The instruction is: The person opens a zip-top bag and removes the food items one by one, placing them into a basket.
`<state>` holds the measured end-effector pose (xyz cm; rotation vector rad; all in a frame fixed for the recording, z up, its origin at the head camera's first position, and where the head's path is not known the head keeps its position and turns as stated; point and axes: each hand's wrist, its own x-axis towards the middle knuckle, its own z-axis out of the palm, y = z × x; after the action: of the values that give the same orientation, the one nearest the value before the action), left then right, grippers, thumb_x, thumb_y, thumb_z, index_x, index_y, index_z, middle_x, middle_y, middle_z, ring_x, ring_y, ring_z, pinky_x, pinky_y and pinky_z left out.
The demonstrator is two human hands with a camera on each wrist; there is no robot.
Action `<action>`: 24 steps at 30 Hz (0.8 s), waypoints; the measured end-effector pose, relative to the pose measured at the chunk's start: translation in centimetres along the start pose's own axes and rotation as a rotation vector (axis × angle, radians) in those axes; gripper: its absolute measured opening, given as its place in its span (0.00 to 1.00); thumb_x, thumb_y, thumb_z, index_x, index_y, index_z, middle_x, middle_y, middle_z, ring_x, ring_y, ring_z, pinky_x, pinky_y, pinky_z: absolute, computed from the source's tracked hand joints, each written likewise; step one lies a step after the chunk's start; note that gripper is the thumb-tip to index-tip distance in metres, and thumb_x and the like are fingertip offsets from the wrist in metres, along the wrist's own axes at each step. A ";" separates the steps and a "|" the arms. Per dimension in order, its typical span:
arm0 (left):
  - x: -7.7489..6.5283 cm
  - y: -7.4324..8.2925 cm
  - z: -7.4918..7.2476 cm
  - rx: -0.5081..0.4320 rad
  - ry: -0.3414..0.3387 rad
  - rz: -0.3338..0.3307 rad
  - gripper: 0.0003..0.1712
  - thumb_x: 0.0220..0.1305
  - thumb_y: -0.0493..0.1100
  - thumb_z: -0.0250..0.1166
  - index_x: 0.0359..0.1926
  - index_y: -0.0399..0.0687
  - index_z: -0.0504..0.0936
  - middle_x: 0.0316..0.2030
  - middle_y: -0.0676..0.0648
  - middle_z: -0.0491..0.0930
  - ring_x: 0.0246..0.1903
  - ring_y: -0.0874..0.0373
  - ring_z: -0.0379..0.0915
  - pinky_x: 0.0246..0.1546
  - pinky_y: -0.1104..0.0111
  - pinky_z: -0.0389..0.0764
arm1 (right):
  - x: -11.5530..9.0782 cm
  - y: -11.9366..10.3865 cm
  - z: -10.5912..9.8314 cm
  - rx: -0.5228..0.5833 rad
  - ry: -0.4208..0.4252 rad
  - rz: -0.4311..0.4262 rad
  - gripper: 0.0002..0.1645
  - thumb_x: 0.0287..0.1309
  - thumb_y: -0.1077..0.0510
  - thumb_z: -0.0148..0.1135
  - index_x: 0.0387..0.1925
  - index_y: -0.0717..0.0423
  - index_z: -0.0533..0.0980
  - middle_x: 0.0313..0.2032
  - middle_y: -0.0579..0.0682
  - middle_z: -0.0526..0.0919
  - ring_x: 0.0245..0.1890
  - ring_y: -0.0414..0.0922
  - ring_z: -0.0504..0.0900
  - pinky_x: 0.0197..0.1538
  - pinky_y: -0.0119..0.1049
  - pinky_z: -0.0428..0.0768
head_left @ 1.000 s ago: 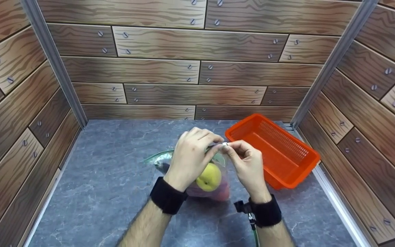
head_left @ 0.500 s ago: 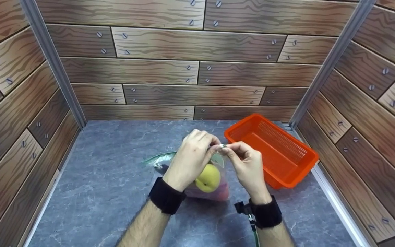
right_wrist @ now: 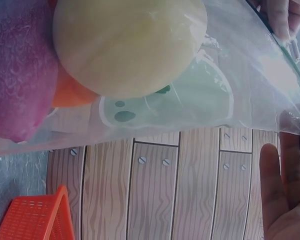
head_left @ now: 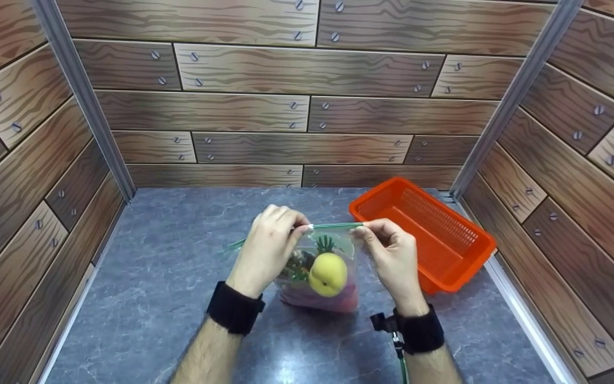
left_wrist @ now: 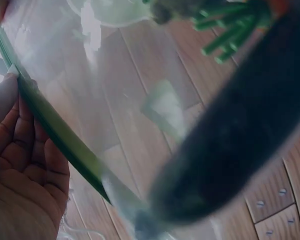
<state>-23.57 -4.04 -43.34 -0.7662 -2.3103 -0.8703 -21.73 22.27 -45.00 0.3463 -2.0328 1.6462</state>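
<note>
A clear zip bag [head_left: 352, 285] stands upright between the hands, its green zip strip [head_left: 339, 226] stretched taut. My left hand [head_left: 267, 245] pinches the small white slider [head_left: 310, 228] on that strip. The right hand [head_left: 395, 261] pinches the strip's right end between thumb and fingers. Inside the bag are a round yellow fruit [head_left: 328, 274], a knobbly pinkish-purple root-like piece [right_wrist: 22, 70] and something orange [right_wrist: 72, 92]. A long dark vegetable like an eggplant [left_wrist: 230, 145] lies near green stalks [left_wrist: 230, 27] in the left wrist view. Part of the bag's left side is hidden behind my left hand.
An orange plastic basket [head_left: 435, 287] with perforated sides stands at the back right, close behind my right hand. Wood-patterned walls [head_left: 253, 146] enclose the grey marbled table [head_left: 168, 277] at the back and on both sides.
My left hand has slid left along the strip with the slider, away from the right hand. The right hand has shifted slightly right, and more of the green strip shows between them.
</note>
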 end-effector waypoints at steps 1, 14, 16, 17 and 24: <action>-0.1 -0.2 -0.1 0.000 -0.002 -0.009 0.10 0.84 0.50 0.70 0.49 0.50 0.91 0.43 0.50 0.93 0.48 0.51 0.85 0.54 0.53 0.90 | 0.0 0.1 -0.1 -0.001 0.005 0.001 0.02 0.78 0.69 0.74 0.44 0.66 0.90 0.38 0.49 0.98 0.32 0.36 0.90 0.33 0.24 0.85; -1.6 -2.7 -1.0 0.012 0.022 -0.080 0.11 0.85 0.50 0.69 0.49 0.50 0.92 0.43 0.50 0.93 0.47 0.50 0.84 0.54 0.52 0.88 | 0.3 1.2 -1.2 0.010 0.075 0.048 0.03 0.77 0.69 0.75 0.43 0.69 0.89 0.36 0.40 0.98 0.35 0.40 0.95 0.33 0.24 0.87; -1.7 -3.0 -1.2 0.019 0.032 -0.082 0.10 0.85 0.50 0.70 0.48 0.50 0.92 0.43 0.49 0.93 0.47 0.50 0.84 0.54 0.51 0.89 | 0.4 1.4 -1.5 0.006 0.084 0.047 0.03 0.77 0.69 0.75 0.43 0.69 0.89 0.37 0.41 0.98 0.35 0.41 0.95 0.33 0.24 0.86; -1.8 -3.2 -1.3 0.020 0.037 -0.085 0.10 0.85 0.49 0.70 0.48 0.50 0.92 0.43 0.49 0.93 0.47 0.49 0.84 0.54 0.51 0.89 | 0.5 1.5 -1.6 0.005 0.089 0.047 0.03 0.77 0.69 0.75 0.43 0.69 0.89 0.37 0.42 0.98 0.36 0.41 0.95 0.34 0.24 0.87; -2.3 -4.4 -2.1 0.026 0.070 -0.098 0.08 0.83 0.47 0.72 0.48 0.47 0.92 0.43 0.47 0.93 0.47 0.48 0.84 0.54 0.51 0.89 | 0.9 2.3 -2.5 -0.014 0.147 0.070 0.05 0.77 0.69 0.76 0.44 0.70 0.89 0.34 0.36 0.96 0.34 0.37 0.93 0.37 0.23 0.87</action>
<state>-24.35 -9.03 -45.23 -0.6059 -2.3088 -0.8936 -23.02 25.35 -46.06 0.1461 -1.9652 1.6470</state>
